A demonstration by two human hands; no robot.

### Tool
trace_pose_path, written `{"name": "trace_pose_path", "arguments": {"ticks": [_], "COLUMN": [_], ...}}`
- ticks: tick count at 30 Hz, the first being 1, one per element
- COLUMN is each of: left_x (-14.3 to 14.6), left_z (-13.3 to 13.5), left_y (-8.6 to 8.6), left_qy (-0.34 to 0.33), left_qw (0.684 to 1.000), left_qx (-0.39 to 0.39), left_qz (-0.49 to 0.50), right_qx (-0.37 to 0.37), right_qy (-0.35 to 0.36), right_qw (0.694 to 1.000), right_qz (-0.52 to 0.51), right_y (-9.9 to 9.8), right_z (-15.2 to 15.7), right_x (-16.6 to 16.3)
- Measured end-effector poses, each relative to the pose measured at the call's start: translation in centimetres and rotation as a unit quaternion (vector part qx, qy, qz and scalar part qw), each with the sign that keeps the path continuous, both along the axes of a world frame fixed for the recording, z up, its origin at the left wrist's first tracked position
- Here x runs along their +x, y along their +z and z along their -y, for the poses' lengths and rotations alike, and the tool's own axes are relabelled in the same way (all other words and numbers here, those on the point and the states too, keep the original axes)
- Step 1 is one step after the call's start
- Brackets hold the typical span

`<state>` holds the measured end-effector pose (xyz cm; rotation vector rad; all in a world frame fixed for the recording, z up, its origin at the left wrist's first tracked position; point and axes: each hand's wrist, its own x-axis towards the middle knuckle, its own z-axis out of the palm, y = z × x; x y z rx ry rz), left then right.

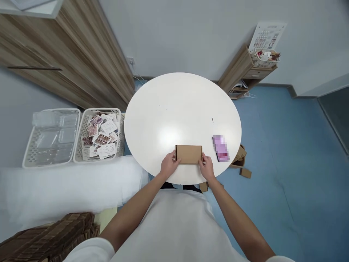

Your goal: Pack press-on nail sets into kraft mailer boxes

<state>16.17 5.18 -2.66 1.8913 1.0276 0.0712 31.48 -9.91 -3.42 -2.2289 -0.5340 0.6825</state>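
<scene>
- Left of the white table [180,98]: a basket [121,136] keeping printed cards [109,126] together.
- At the table's near side: left hand [169,164], pinching the brown box's [189,154] left end.
- Also there: right hand [206,167], pinching the opposite end — likely for steadiness.
- Toward the table's right edge: a pixelated pink object [221,148] — seemingly kept aside.

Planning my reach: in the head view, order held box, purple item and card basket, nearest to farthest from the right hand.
1. Held box: touching the right hand, on its left.
2. Purple item: on the table, right of the hand.
3. Card basket: left of the table.
</scene>
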Motion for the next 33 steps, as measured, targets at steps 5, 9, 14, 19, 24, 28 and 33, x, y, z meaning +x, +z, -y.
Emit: {"name": "trace_pose_path", "arguments": {"ticks": [5, 9, 14, 19, 24, 28, 33], "left_x": [0.8, 1.5, 2.2, 5.4, 14.0, 23.3, 33.6], "left_z": [-0.1, -0.1, -0.1, 2.7, 8.5, 13.9, 20.0], "left_y": [-0.4, -0.5, 0.6, 4.4, 7.2, 7.1, 5.5], "left_qy": [-0.041, -0.055, -0.028, -0.01, -0.091, -0.219, -0.332], "left_qw": [0.999, 0.998, 0.999, 0.996, 0.988, 0.972, 0.941], "left_qx": [0.024, 0.02, 0.027, 0.093, 0.117, 0.068, 0.038], "left_qz": [-0.001, 0.003, -0.001, 0.016, 0.041, 0.047, 0.051], "right_qx": [-0.029, -0.021, 0.027, 0.126, 0.16, 0.135, 0.031], "right_qy": [0.0, -0.013, -0.031, -0.078, -0.147, -0.223, -0.27], "right_qw": [1.0, 1.0, 0.997, 0.984, 0.975, 0.964, 0.951], "right_qz": [0.004, -0.011, -0.059, -0.099, -0.038, 0.049, 0.15], "right_y": [0.6, 1.0, 1.2, 2.4, 4.1, 4.0, 2.8], "right_z": [0.1, 0.3, 0.5, 3.5, 10.8, 18.0, 25.3], "right_x": [-0.5, -0.1, 0.6, 3.0, 9.9, 16.3, 22.0]}}
